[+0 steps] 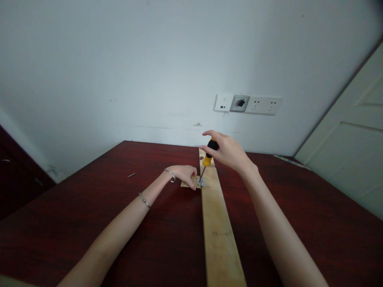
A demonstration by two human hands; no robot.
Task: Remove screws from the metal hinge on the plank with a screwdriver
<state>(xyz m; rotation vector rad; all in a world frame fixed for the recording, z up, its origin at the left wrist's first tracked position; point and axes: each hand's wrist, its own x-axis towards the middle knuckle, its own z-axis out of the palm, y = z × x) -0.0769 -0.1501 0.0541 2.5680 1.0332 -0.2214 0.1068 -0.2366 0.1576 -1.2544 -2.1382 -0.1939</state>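
Observation:
My right hand (229,151) is closed around the black and yellow handle of a screwdriver (207,159). The screwdriver leans, its shaft running down to a small metal hinge (200,182). That hinge lies across the seam between a long wooden plank (220,223) and a short, thin wooden piece (186,184) on the plank's left side. My left hand (185,174) grips the short piece beside the hinge, thumb near its front edge and fingers behind. Whether a screw sits under the screwdriver's tip is too small to tell.
A dark red table (161,231) carries everything and meets a white wall (149,71) at the back. A loose screw or nail (131,175) lies to the left. Wall sockets (263,105) are above the table. A pale panelled door (353,119) stands at the right.

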